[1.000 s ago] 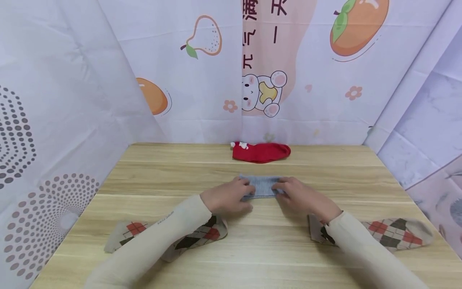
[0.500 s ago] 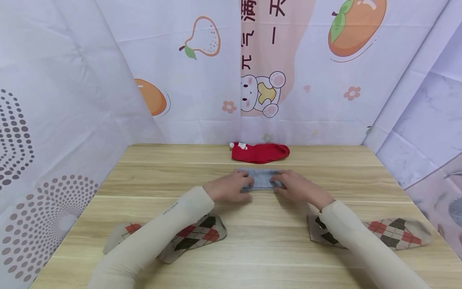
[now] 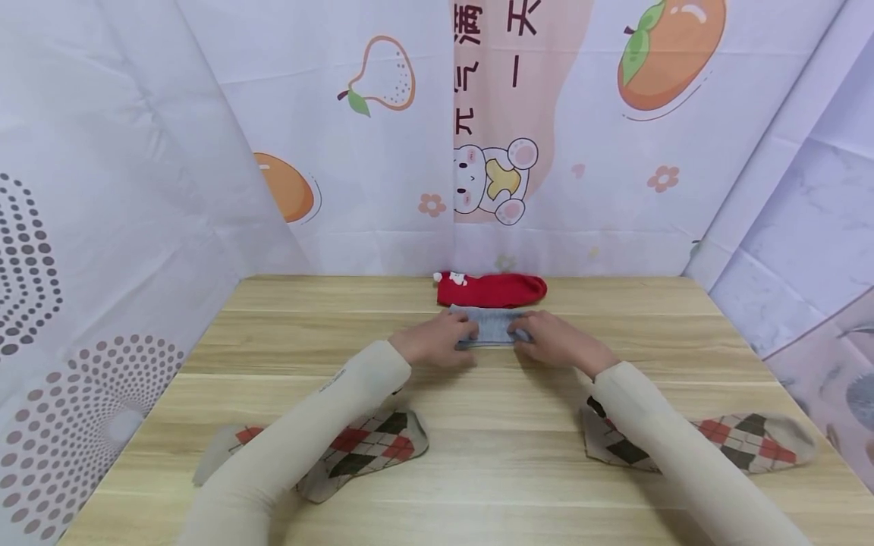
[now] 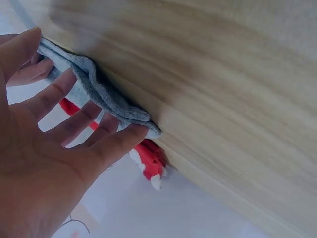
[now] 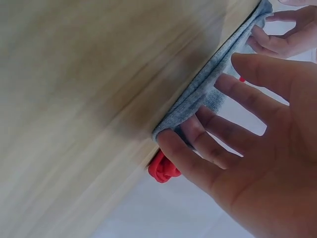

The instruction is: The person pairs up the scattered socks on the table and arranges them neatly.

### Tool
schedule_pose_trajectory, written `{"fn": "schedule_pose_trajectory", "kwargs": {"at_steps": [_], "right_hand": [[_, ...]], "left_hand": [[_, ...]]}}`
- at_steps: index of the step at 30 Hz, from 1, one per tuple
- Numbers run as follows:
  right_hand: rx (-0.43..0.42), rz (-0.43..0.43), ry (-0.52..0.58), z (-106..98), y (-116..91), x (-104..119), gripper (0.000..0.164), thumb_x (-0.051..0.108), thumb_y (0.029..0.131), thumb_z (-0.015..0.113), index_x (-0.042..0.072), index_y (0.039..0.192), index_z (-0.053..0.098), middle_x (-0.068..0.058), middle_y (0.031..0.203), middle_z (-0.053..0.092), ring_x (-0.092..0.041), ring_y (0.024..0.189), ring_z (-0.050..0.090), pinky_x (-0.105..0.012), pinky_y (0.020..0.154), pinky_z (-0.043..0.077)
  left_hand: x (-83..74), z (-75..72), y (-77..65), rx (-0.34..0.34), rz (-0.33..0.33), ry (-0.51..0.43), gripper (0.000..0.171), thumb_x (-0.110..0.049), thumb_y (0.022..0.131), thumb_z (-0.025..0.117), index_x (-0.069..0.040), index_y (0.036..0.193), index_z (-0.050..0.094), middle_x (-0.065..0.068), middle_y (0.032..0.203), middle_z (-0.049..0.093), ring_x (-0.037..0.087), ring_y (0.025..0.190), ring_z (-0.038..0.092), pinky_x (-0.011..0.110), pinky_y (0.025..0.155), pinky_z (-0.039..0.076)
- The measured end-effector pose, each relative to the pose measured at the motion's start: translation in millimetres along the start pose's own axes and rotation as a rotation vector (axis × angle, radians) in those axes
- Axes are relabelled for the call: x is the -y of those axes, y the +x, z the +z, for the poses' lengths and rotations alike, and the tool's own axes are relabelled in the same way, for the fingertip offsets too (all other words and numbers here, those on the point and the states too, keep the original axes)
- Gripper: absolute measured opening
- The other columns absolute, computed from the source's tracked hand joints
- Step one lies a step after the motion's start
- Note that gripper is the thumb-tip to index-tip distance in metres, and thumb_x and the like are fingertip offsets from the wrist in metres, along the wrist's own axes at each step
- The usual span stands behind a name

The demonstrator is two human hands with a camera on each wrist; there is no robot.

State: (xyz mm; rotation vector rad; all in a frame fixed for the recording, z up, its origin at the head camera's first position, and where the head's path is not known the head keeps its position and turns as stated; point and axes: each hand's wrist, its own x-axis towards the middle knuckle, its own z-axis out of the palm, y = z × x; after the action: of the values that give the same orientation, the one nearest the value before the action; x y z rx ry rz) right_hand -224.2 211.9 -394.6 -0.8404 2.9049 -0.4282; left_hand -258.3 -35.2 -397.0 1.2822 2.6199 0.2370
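Observation:
A grey-blue folded sock (image 3: 493, 326) lies flat across the middle of the table, just in front of a red sock (image 3: 501, 291) with a white figure at its cuff. My left hand (image 3: 440, 339) rests its fingertips on the left end of the grey-blue sock. On the right end lie the fingertips of my right hand (image 3: 556, 339). Both wrist views show spread, loosely bent fingers touching the knit, palms lifted off the table. In the left wrist view the layered edge of the sock (image 4: 106, 94) faces the camera.
An argyle sock (image 3: 375, 447) lies at the left, partly covered by the left sleeve. Another argyle sock (image 3: 747, 444) sits at the right, partly behind the right sleeve. A printed curtain (image 3: 362, 174) hangs at the table's back edge.
Both hands have moved the grey-blue sock away from the person, across the table to the red sock. The red sock and the argyle socks have stayed in place.

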Motion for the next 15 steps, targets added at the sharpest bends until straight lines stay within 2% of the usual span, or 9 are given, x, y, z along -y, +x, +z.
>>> {"fn": "schedule_pose_trajectory", "kwargs": {"at_steps": [3,8,11,15], "right_hand": [[0.011,0.012,0.001,-2,5,-1,0.029,0.01,0.093,0.067,-0.002,0.12,0.067,-0.018,0.121,0.066,-0.031,0.112,0.062,-0.049,0.099,0.047],[0.021,0.037,-0.007,-2,9,-3,0.03,0.011,0.093,0.066,-0.001,0.121,0.067,-0.017,0.122,0.066,-0.031,0.112,0.061,-0.049,0.1,0.047],[0.005,0.03,-0.019,-1,8,-1,0.028,0.008,0.094,0.065,-0.002,0.119,0.068,-0.017,0.12,0.067,-0.03,0.111,0.062,-0.048,0.098,0.048],[-0.049,-0.012,-0.053,0,3,6,0.021,0.004,0.093,0.066,-0.002,0.112,0.07,-0.015,0.108,0.069,-0.028,0.1,0.065,-0.046,0.09,0.052]], "left_hand": [[3.3,0.5,3.7,-0.023,0.007,0.004,0.037,-0.037,0.095,0.066,-0.012,0.122,0.059,0.006,0.12,0.055,0.021,0.109,0.05,0.038,0.097,0.044],[4.0,0.9,4.5,-0.028,-0.017,0.005,0.041,-0.038,0.096,0.065,-0.011,0.126,0.058,0.005,0.123,0.054,0.02,0.114,0.048,0.037,0.1,0.044],[2.2,-1.1,0.2,-0.036,-0.033,-0.019,0.044,-0.039,0.097,0.064,-0.01,0.129,0.058,0.007,0.126,0.054,0.022,0.116,0.049,0.038,0.101,0.044],[0.2,-6.0,-10.9,-0.08,-0.065,-0.031,0.045,-0.039,0.098,0.062,-0.01,0.132,0.058,0.01,0.133,0.053,0.024,0.12,0.05,0.039,0.102,0.046]]}}
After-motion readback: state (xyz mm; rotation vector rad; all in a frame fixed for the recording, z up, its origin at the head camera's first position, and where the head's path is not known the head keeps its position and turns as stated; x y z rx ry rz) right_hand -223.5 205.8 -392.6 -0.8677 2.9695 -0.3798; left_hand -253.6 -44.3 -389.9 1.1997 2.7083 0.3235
